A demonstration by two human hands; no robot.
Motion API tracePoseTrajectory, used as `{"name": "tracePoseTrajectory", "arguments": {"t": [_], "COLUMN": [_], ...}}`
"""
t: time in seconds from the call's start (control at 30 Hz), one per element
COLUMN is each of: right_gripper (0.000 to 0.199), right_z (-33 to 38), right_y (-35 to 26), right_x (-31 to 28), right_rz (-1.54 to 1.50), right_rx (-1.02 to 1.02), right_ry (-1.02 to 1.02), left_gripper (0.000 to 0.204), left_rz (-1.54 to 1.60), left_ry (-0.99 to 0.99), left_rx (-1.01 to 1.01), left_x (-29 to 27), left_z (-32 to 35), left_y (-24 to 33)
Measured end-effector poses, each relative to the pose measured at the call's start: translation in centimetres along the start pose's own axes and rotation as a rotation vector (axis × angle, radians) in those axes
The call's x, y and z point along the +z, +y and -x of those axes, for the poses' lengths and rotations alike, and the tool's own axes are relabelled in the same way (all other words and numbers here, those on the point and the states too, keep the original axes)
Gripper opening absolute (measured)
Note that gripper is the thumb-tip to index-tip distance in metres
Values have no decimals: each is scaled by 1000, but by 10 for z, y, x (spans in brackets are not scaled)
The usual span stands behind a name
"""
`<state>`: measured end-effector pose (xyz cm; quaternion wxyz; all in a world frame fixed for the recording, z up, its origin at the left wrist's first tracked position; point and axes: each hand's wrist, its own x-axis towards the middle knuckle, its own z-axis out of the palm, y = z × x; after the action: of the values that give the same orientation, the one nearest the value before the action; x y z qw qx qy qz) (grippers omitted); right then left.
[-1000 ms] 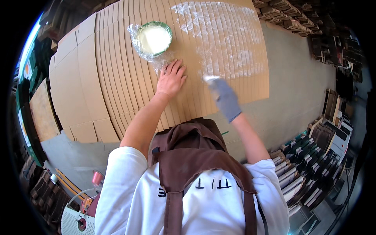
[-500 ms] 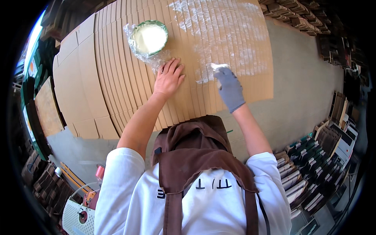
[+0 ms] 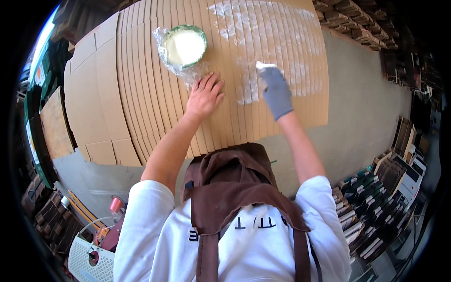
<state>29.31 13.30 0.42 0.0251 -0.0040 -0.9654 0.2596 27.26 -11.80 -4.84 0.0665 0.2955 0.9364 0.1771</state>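
Overlapping brown cardboard sheets (image 3: 155, 94) lie fanned in a long row, their edges forming narrow strips. White paste (image 3: 300, 51) is smeared in streaks over the strips at the right. My right hand (image 3: 276, 91), in a grey glove, is closed on a brush (image 3: 266, 66); its white-coated end shows past the fingers, over the smeared strips, while its handle is hidden. Bare, my left hand (image 3: 205, 96) rests on the cardboard with fingers stretched out. Just beyond it stands a green-rimmed tub (image 3: 187, 45) of creamy white paste, with clear plastic film (image 3: 164, 58) crumpled around it.
Grey floor (image 3: 357, 89) shows right of the cardboard. Stacked brown pieces (image 3: 352, 19) lie at the far right, and rows of stacked panels (image 3: 361, 207) at the near right. A white perforated machine (image 3: 89, 261) with a pink spool (image 3: 116, 205) stands at the near left.
My right hand has moved the brush a little farther away over the strips. My left hand stays spread on the cardboard. The whole view has shifted slightly.
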Motion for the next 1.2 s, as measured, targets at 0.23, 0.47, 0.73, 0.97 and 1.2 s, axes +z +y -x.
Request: {"name": "tracePoseTrajectory", "arguments": {"t": [0.23,0.47,0.73,0.97,1.2], "right_gripper": [15,19,12,10,12], "right_z": [-45,3,12,-19,-68], "right_y": [31,7,58,78,133], "right_x": [3,1,-19,-38,-32], "right_rz": [4,-77,-357,-347,-189], "right_rx": [33,73,341,350,372], "right_ry": [92,8,218,360,278], "left_gripper": [43,42,43,44,45], "left_rz": [7,-7,-28,-42,-68], "left_ry": [-5,-5,-39,-21,-23], "left_rx": [6,-8,-23,-19,-13], "left_x": [-3,1,3,3,4], "left_z": [0,2,2,1,-2], "left_y": [2,2,7,2,5]}}
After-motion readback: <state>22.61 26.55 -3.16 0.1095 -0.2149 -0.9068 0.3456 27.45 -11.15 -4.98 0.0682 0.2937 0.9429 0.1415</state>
